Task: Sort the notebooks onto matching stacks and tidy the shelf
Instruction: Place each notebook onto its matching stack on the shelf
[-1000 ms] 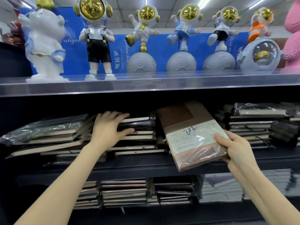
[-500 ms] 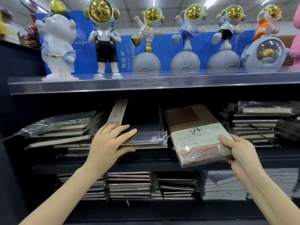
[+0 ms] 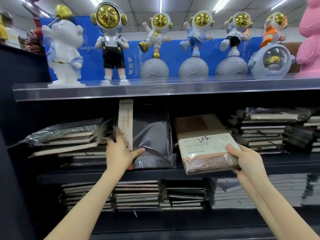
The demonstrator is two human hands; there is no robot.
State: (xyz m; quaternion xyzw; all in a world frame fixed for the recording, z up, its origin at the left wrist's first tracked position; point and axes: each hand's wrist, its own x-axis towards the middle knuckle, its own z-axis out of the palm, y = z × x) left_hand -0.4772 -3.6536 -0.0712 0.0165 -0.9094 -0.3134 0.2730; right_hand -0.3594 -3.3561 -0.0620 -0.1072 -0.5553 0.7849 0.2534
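Observation:
My left hand (image 3: 121, 151) grips a dark notebook (image 3: 150, 135) in clear wrap with a white label strip, tilted up almost on end on the middle shelf (image 3: 155, 172). My right hand (image 3: 245, 160) holds a brown notebook (image 3: 206, 148) with a white "NOTEBOOK GENERAL" band by its near right corner, its far end reaching into the shelf. A messy stack of dark notebooks (image 3: 72, 139) lies to the left, and another stack (image 3: 263, 130) to the right.
A clear upper shelf (image 3: 155, 89) just above carries a white bear figure (image 3: 65, 49) and several astronaut figures (image 3: 110, 42). The lower shelf holds more notebook stacks (image 3: 136, 194). A dark side panel (image 3: 15, 135) closes the left.
My left hand has lifted the dark wrapped notebook from flat on its stack to nearly upright. The brown notebook in my right hand has stayed about where it was.

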